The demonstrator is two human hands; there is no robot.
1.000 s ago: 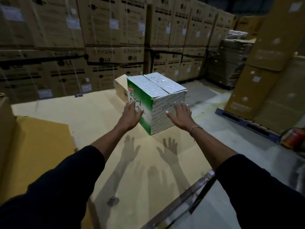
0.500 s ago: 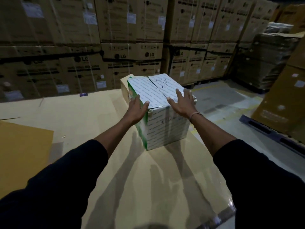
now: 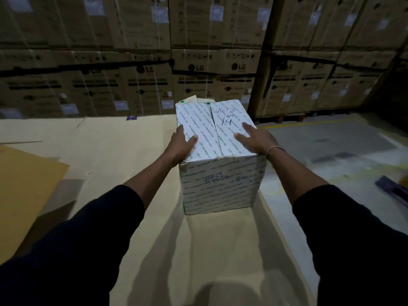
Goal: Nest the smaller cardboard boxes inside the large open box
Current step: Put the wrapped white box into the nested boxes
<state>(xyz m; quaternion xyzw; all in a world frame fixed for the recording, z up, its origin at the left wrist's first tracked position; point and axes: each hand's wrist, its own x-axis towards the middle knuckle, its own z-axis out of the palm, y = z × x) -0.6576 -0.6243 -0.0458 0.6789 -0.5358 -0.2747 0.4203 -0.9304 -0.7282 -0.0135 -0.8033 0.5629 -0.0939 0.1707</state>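
Observation:
A white box (image 3: 220, 186) wrapped in printed tape, with handwriting on its top and front, stands on a wide pale cardboard surface (image 3: 123, 155). My left hand (image 3: 182, 143) lies on the box's top left edge, thumb on top and fingers down the left side. My right hand (image 3: 257, 141) rests flat on the top right, fingers spread toward the far right edge. A smaller tan box (image 3: 194, 99) peeks out just behind the white one. No large open box shows in this view.
A wall of stacked brown LG cartons (image 3: 198, 51) runs across the back. A darker brown cardboard sheet (image 3: 24, 186) lies at the left. Grey concrete floor (image 3: 331, 146) with a yellow line is to the right, and a blue pallet edge (image 3: 393, 191) shows at far right.
Both hands went from the box's near sides up onto its top. The box has turned so its front face is square to me, and it sits closer.

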